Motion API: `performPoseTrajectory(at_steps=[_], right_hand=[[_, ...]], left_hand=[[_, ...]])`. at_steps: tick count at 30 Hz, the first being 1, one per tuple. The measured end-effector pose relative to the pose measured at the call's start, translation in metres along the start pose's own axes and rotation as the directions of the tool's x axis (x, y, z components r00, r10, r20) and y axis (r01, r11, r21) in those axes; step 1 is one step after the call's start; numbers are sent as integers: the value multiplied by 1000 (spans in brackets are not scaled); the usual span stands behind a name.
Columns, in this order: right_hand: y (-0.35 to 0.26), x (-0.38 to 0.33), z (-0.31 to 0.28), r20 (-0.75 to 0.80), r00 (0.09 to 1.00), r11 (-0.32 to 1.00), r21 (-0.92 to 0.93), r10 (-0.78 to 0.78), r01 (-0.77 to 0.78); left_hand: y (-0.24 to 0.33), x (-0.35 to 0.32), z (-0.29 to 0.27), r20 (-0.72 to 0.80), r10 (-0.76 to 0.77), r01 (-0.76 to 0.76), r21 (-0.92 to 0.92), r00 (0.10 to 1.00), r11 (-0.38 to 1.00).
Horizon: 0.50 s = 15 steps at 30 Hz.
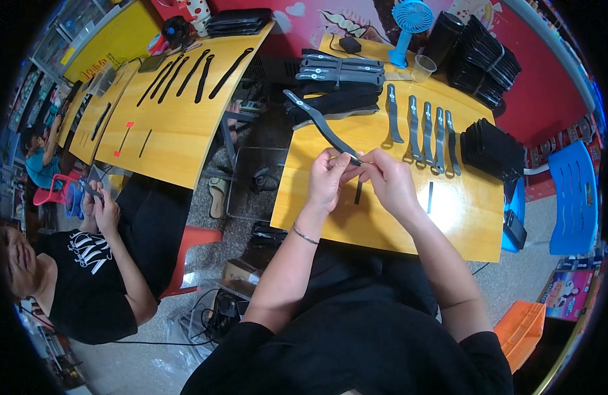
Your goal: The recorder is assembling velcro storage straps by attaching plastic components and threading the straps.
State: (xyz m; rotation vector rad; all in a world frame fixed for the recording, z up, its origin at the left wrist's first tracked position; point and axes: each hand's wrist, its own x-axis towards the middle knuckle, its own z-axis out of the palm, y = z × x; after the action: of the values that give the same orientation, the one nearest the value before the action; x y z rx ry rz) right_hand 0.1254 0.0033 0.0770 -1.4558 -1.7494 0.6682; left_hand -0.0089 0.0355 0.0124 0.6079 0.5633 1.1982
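Note:
Above the near part of the yellow table [304, 197], a long dark strap [324, 126] is held up, its free end slanting away to the far left. My left hand [329, 179] pinches the strap near its lower end. Close beside it, my right hand [388, 179] has its fingertips closed on that same end. The fingers hide most of the part between them. Beyond my right hand, several similar dark straps [428, 135] with loops at their near ends lie side by side. A short black strip [430, 197] lies on the table right of my right forearm.
Bundled straps [340, 71], a blue fan [411, 26], a clear cup [423, 68] and black stacks [491, 150] stand around the table's far and right sides. At left, a co-worker [87, 276] sits by another yellow table [166, 141] with straps. A blue stool [572, 197] stands right.

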Motion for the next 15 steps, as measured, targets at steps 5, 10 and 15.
performPoseTrajectory(at_steps=[5, 10, 15], right_hand=[[0, -3, 14, -106, 993, 998, 37, 51, -47], [-2, -9, 13, -136, 990, 997, 77, 31, -20], [4, -13, 3, -112, 989, 987, 142, 96, -80]], left_hand=[[-9, -4, 4, -29, 132, -129, 69, 991, 989], [-7, -10, 8, -54, 122, -115, 115, 991, 987], [-10, -8, 7, 19, 120, -121, 105, 993, 987]])
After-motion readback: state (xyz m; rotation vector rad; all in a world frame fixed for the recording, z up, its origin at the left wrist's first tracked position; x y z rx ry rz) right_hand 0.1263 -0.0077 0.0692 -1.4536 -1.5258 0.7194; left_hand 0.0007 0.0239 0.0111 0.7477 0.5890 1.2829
